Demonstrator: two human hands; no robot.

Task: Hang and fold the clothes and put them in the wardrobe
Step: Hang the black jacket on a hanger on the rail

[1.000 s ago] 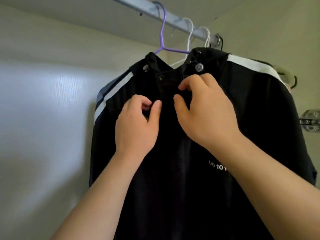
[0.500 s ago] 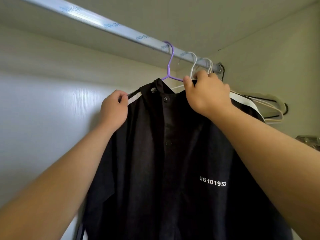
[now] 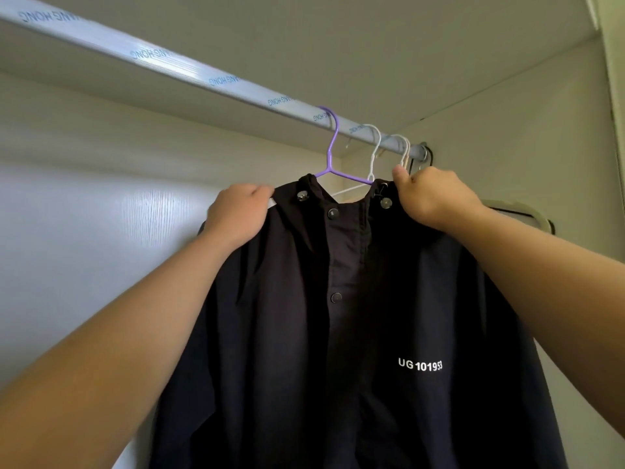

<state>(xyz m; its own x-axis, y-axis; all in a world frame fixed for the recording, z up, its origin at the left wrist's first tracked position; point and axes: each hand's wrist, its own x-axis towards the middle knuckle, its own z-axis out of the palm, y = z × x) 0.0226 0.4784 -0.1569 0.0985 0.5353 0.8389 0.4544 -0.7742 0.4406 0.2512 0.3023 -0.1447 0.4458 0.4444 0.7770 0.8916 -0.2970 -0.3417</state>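
left hand (image 3: 236, 211), right hand (image 3: 431, 196) grip jacket (image 3: 287, 367) — hangs vertically

One jacket (image 3: 287, 333) hangs on one rail (image 3: 162, 60). Its front shows two dark buttons, the upper button (image 3: 333, 213) and the lower button (image 3: 336, 297). There are also two silver snaps at the collar, the left snap (image 3: 302, 196) and the right snap (image 3: 385, 202), and one line of white print (image 3: 420, 364). On the rail there is one purple hanger (image 3: 329, 154) and one white hanger (image 3: 372, 157) beside it. Farther along is a bunch of pale hooks (image 3: 404, 152), at least two, though the exact count is unclear. One black hook (image 3: 429, 157) is at the rail's end, and one broad beige hanger (image 3: 537, 218) is at the far right. Two grips are in view, the left grip (image 3: 236, 211) and the right grip (image 3: 433, 198).
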